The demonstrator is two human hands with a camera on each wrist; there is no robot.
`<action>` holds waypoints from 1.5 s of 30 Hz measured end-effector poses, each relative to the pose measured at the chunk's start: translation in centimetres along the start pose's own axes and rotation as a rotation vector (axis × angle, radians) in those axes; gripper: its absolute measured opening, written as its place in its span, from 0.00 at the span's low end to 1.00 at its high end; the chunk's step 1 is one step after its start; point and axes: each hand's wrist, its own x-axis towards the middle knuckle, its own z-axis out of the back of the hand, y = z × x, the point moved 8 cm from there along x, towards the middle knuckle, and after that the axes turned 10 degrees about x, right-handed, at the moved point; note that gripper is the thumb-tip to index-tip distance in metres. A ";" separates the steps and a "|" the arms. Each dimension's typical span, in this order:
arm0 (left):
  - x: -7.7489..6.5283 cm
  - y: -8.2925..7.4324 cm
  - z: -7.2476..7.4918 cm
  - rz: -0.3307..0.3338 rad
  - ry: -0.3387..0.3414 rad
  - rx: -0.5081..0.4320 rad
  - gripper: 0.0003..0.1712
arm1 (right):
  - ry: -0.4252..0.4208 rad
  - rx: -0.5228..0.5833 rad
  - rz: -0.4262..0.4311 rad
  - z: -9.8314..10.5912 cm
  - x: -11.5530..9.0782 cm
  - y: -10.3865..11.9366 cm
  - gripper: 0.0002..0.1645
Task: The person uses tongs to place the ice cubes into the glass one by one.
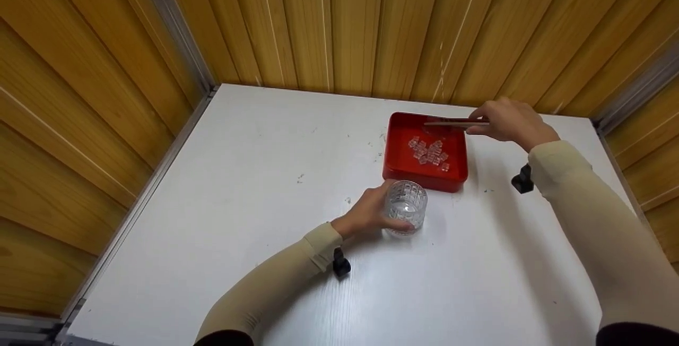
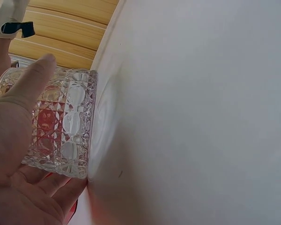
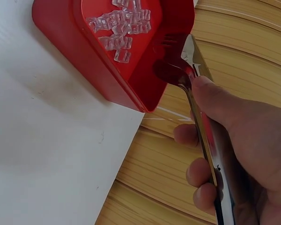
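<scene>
My left hand (image 1: 374,210) grips a clear faceted glass (image 1: 406,208), thumb on the near side and fingers around the far side. The glass stands upright on the white table, just in front of a red square box (image 1: 424,181). In the left wrist view, the patterned wall of the glass (image 2: 68,122) shows between the thumb and fingers. My right hand (image 1: 509,120) holds metal tongs (image 3: 206,126) over the box's far right corner. One end looks spoon-shaped, the other forked. Several clear ice-like cubes (image 1: 428,152) lie inside the box, apart from the tongs' tips.
The white table (image 1: 254,176) carries small dark marks. Wood-plank walls (image 1: 350,27) rise behind it and at both sides, with a metal frame post (image 1: 177,27) at the back left corner.
</scene>
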 end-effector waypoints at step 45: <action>0.1 -0.1 -0.2 0.019 0.020 0.048 0.52 | 0.018 0.004 0.030 -2.4 3.8 2.6 0.22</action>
